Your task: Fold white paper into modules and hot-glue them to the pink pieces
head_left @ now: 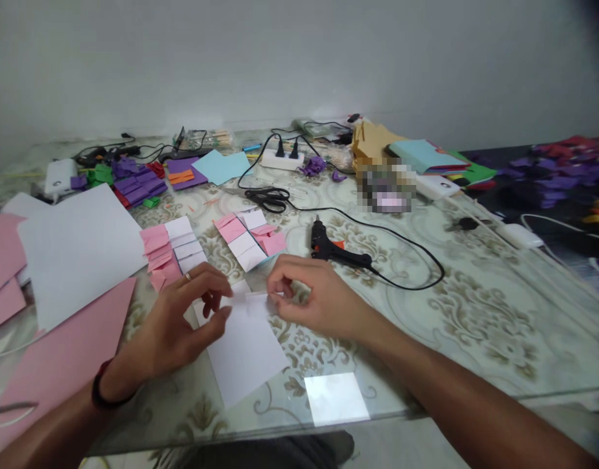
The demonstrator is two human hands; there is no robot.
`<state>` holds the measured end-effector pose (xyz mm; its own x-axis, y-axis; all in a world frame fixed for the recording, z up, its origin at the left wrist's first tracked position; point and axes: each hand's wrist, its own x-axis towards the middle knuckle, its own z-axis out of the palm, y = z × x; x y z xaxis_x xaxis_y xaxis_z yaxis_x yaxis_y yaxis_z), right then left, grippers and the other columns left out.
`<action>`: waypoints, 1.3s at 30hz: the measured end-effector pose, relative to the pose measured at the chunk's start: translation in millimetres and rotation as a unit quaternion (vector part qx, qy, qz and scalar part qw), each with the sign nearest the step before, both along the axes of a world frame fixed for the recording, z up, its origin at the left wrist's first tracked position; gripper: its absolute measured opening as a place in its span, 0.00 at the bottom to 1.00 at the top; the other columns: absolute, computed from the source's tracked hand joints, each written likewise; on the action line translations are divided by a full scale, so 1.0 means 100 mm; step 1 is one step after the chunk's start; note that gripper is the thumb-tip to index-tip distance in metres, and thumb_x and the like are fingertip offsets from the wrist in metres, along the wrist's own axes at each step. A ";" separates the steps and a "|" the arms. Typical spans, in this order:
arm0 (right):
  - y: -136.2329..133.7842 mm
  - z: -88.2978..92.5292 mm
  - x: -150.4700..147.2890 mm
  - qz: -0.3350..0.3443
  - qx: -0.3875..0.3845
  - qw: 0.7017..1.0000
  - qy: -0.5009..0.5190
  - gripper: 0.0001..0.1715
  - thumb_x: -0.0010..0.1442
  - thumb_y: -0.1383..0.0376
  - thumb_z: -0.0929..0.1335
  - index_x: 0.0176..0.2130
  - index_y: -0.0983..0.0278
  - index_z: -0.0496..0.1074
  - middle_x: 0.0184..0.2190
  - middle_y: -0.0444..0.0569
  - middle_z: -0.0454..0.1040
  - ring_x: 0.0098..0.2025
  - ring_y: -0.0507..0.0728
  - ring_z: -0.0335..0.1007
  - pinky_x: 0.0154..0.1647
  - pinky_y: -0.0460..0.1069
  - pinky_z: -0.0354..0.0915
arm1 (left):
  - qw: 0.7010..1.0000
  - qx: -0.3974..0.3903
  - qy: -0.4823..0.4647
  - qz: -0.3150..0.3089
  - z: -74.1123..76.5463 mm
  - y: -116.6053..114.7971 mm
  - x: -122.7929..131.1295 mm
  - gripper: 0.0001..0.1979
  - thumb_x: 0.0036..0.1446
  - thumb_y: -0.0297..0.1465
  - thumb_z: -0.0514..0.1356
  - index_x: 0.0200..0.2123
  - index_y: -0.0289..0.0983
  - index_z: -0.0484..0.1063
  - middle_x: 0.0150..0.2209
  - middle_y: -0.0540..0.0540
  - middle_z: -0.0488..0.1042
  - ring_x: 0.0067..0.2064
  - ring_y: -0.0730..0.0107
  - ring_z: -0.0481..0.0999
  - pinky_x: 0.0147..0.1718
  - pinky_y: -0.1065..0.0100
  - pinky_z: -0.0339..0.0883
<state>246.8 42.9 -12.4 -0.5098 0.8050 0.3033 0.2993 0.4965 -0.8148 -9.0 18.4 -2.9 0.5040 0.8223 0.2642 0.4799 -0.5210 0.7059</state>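
Note:
A white sheet of paper point(245, 358) lies on the patterned table between my hands. My left hand point(187, 319) hovers at its left edge, thumb and fingers apart, with nothing between them. My right hand point(309, 293) has thumb and forefinger pinched at the end of a small, narrow white paper piece point(255, 296) over the sheet's top. Just beyond lie folded pink and white pieces point(248, 251), with more pink and white ones point(182, 244) to their left. A black glue gun point(329, 246) rests past my right hand.
Large white point(84, 247) and pink sheets point(75, 358) cover the left side. Black scissors point(267, 197), a power strip point(282, 159) and purple folded papers point(138, 182) lie farther back. The glue gun's cord point(426, 251) loops rightward. A small white square point(336, 398) is near the front edge.

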 end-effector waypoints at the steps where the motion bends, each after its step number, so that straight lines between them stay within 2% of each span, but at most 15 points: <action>1: -0.01 -0.01 -0.01 0.009 -0.006 1.000 0.001 0.08 0.54 0.76 0.70 0.31 0.63 0.72 0.29 0.42 0.70 0.29 0.50 0.64 0.31 0.45 0.60 | 1.000 0.006 0.002 -0.016 -0.01 -0.01 0.01 0.09 0.64 0.23 0.61 0.46 0.41 0.72 0.43 0.48 0.73 0.35 0.74 0.72 0.34 0.70 0.70; 3: -0.03 -0.04 -0.05 0.027 -0.018 0.999 0.004 0.08 0.56 0.76 0.70 0.32 0.63 0.72 0.30 0.42 0.70 0.29 0.50 0.65 0.31 0.45 0.61 | 0.999 0.006 0.007 -0.046 -0.05 -0.02 0.03 0.13 0.65 0.24 0.62 0.51 0.42 0.72 0.48 0.47 0.74 0.35 0.75 0.73 0.35 0.71 0.71; 5: -0.04 -0.07 -0.08 0.035 -0.026 0.999 0.000 0.07 0.59 0.75 0.71 0.33 0.63 0.73 0.30 0.42 0.71 0.30 0.50 0.66 0.32 0.45 0.62 | 0.998 -0.006 0.014 -0.054 -0.09 -0.03 0.05 0.12 0.66 0.24 0.61 0.51 0.42 0.73 0.46 0.47 0.76 0.34 0.75 0.74 0.35 0.71 0.72; 9: -0.05 -0.11 -0.10 0.043 -0.025 0.999 -0.001 0.05 0.64 0.72 0.71 0.36 0.63 0.74 0.32 0.43 0.72 0.32 0.50 0.68 0.34 0.45 0.64 | 0.999 -0.018 0.025 -0.018 -0.15 -0.03 0.07 0.07 0.68 0.26 0.60 0.46 0.42 0.76 0.36 0.51 0.77 0.32 0.75 0.74 0.33 0.72 0.70; 13: -0.05 -0.14 -0.11 0.055 -0.001 0.998 0.004 0.05 0.64 0.70 0.72 0.42 0.63 0.75 0.34 0.44 0.72 0.33 0.51 0.69 0.35 0.46 0.66 | 0.997 -0.067 0.028 0.037 -0.19 -0.03 0.04 0.07 0.68 0.30 0.60 0.46 0.42 0.78 0.35 0.49 0.78 0.34 0.72 0.75 0.29 0.72 0.67; 17: -0.06 -0.16 -0.12 0.062 0.028 0.998 -0.002 0.14 0.61 0.68 0.75 0.47 0.62 0.74 0.39 0.47 0.74 0.36 0.53 0.70 0.40 0.49 0.69 | 0.988 -0.138 -0.010 0.062 -0.19 -0.02 0.03 0.08 0.68 0.33 0.59 0.45 0.41 0.78 0.34 0.49 0.78 0.34 0.71 0.75 0.29 0.71 0.66; 20: -0.06 -0.17 -0.11 0.065 0.041 0.997 -0.004 0.14 0.62 0.71 0.74 0.48 0.62 0.74 0.44 0.50 0.76 0.38 0.53 0.71 0.42 0.50 0.71 | 0.978 -0.192 -0.064 0.046 -0.19 0.00 0.02 0.07 0.68 0.32 0.59 0.43 0.40 0.77 0.29 0.52 0.74 0.28 0.74 0.71 0.26 0.72 0.63; 24: -0.06 -0.18 -0.10 0.080 0.079 0.994 0.005 0.15 0.62 0.70 0.75 0.49 0.64 0.75 0.47 0.53 0.78 0.45 0.56 0.75 0.49 0.51 0.73 | 0.955 -0.267 -0.122 0.039 -0.22 0.01 0.05 0.05 0.66 0.31 0.60 0.40 0.38 0.76 0.28 0.52 0.72 0.27 0.77 0.69 0.25 0.74 0.62; 28: -0.05 -0.19 -0.09 0.093 0.119 0.988 0.002 0.14 0.63 0.66 0.75 0.49 0.63 0.76 0.47 0.55 0.78 0.48 0.58 0.76 0.51 0.53 0.74 | 0.945 -0.292 -0.136 0.059 -0.23 0.01 0.08 0.04 0.64 0.30 0.62 0.38 0.37 0.77 0.28 0.52 0.73 0.26 0.77 0.69 0.26 0.75 0.63; 33: -0.05 -0.19 -0.07 0.094 0.135 0.986 0.000 0.14 0.64 0.68 0.74 0.50 0.66 0.76 0.48 0.57 0.79 0.48 0.58 0.78 0.49 0.52 0.75 | 0.933 -0.306 -0.153 0.108 -0.20 0.03 0.05 0.07 0.65 0.34 0.63 0.40 0.37 0.78 0.19 0.54 0.71 0.21 0.77 0.69 0.21 0.76 0.60; 35: -0.05 -0.17 -0.07 0.087 0.131 0.987 0.012 0.14 0.64 0.68 0.74 0.50 0.67 0.77 0.48 0.57 0.79 0.47 0.58 0.78 0.47 0.52 0.76 | 0.930 -0.304 -0.172 0.113 -0.18 0.03 0.05 0.07 0.64 0.35 0.64 0.39 0.37 0.78 0.21 0.53 0.75 0.21 0.76 0.72 0.21 0.75 0.64; 39: -0.05 -0.14 -0.08 0.066 0.111 0.991 0.031 0.11 0.68 0.67 0.72 0.49 0.68 0.77 0.46 0.56 0.80 0.39 0.54 0.77 0.43 0.49 0.76 | 0.927 -0.295 -0.201 0.111 -0.16 0.04 0.07 0.06 0.63 0.34 0.65 0.40 0.38 0.79 0.31 0.50 0.80 0.29 0.72 0.80 0.31 0.71 0.75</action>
<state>238.9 37.8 -26.3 -0.5812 0.6427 0.4992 0.1733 0.6971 -0.6957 -1.5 22.0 -19.3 0.2623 0.9556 -0.1344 0.1647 0.0929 0.9820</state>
